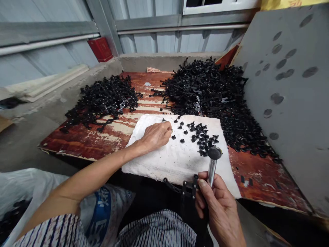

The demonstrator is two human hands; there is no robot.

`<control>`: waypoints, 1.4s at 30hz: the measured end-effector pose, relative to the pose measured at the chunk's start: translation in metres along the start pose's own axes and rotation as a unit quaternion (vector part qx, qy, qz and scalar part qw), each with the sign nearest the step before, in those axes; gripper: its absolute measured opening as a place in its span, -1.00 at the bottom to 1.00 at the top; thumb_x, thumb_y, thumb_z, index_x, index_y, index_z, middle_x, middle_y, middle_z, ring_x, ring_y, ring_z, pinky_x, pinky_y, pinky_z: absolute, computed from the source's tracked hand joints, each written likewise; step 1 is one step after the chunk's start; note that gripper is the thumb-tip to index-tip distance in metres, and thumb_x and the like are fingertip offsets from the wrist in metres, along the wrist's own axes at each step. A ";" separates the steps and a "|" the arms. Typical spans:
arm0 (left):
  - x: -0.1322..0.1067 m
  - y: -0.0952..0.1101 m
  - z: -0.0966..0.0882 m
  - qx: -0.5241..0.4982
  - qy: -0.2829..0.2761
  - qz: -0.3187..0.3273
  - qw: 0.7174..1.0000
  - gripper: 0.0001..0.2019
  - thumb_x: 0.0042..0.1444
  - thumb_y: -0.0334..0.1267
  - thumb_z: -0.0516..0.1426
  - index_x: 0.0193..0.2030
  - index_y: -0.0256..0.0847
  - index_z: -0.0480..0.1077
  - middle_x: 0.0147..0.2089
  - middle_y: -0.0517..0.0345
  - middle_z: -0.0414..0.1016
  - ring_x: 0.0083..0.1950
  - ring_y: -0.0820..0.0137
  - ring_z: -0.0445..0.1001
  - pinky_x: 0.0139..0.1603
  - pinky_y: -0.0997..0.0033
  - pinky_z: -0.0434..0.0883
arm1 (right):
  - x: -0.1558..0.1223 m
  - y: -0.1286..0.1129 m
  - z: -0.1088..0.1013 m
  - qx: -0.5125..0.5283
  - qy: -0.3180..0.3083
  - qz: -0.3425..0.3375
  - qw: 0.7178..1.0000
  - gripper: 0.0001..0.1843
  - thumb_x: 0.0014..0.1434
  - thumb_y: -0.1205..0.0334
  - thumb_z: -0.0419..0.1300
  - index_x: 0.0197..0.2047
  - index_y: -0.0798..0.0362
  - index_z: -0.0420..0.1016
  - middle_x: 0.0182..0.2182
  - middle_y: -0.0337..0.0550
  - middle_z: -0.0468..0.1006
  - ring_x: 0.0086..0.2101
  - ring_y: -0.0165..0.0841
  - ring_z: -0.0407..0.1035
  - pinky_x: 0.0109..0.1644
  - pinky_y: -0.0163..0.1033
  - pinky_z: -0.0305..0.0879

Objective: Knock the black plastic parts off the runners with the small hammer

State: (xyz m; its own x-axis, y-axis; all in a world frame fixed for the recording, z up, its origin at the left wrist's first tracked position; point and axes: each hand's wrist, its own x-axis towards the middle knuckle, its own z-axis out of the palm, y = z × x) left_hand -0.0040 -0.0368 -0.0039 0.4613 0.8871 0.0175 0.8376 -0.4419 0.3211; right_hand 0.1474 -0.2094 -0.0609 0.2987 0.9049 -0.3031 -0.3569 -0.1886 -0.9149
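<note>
My left hand (157, 136) is closed in a pinch over a white cloth-like pad (154, 164), beside several small black round pieces with stems (182, 141). Whatever its fingertips hold is hidden. My right hand (221, 206), in front of the pad's near edge, is wrapped round a shiny metal rod with a round black head (212, 168) that points up. A black jointed piece with metal pivots (189, 190) is also between its thumb and fingers. More of the small black pieces lie clustered (203, 137) on the pad's right half.
A worn red-brown board (108, 140) carries the pad. Heaps of black jointed parts lie at the back left (105, 99) and back right (205, 85). A grey spotted panel (290, 103) bounds the right side. Below left is a white plastic sack (48, 181).
</note>
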 end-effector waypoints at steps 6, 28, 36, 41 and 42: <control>-0.057 0.027 -0.009 0.036 -0.151 0.191 0.969 -0.62 0.36 -0.14 -0.21 -0.28 -0.20 0.35 -0.34 0.09 0.48 -0.33 0.35 0.42 -0.27 0.32 0.33 | 0.011 -0.010 0.007 -0.033 -0.011 -0.037 0.999 -0.52 -0.01 -0.15 0.36 -0.23 0.02 0.34 -0.72 -0.47 0.23 -0.74 -0.55 0.10 -0.75 -0.48 0.11; -0.046 -0.005 -0.002 -0.315 -0.104 -0.003 0.944 -0.76 0.23 -0.23 -0.01 -0.43 -0.25 0.32 -0.49 0.23 0.40 -0.50 0.53 0.35 -0.50 0.57 0.23 | 0.024 -0.014 0.033 -0.039 -0.037 -0.079 0.995 -0.56 0.05 -0.14 0.31 -0.20 0.04 0.40 -0.54 -0.31 0.44 -0.67 -0.55 0.17 -0.73 -0.48 0.14; 0.012 -0.031 -0.010 -0.349 -0.084 -0.081 0.930 -0.73 0.18 -0.44 0.02 -0.56 -0.29 0.29 -0.61 0.28 0.38 -0.73 0.68 0.15 -0.70 0.64 0.07 | 0.031 -0.011 0.027 0.032 -0.004 -0.034 0.999 -0.54 -0.04 -0.07 0.40 -0.21 0.03 0.42 -0.37 -0.19 0.52 -0.65 -0.54 0.21 -0.78 -0.46 0.14; 0.019 -0.028 -0.008 -0.387 -0.110 -0.122 0.907 -0.70 0.21 -0.46 0.01 -0.56 -0.30 0.28 -0.62 0.29 0.39 -0.77 0.71 0.13 -0.74 0.64 0.00 | 0.034 -0.010 0.026 0.043 -0.013 -0.025 0.999 -0.57 -0.03 -0.03 0.40 -0.20 0.03 0.42 -0.39 -0.22 0.50 -0.66 -0.55 0.19 -0.78 -0.46 0.15; 0.019 -0.027 -0.008 -0.391 -0.113 -0.130 0.904 -0.69 0.22 -0.46 0.01 -0.56 -0.30 0.27 -0.62 0.29 0.38 -0.77 0.71 0.13 -0.75 0.64 -0.01 | 0.034 -0.010 0.026 0.043 -0.013 -0.025 0.999 -0.58 -0.03 -0.03 0.40 -0.21 0.03 0.42 -0.40 -0.23 0.50 -0.66 -0.56 0.19 -0.78 -0.46 0.14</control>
State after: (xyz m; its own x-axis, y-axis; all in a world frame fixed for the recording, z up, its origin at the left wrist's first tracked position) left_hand -0.0204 -0.0065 -0.0049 0.3997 0.8587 -0.3207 0.5035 0.0866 0.8596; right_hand 0.1382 -0.1665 -0.0556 0.2947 0.9226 -0.2488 -0.4167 -0.1103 -0.9023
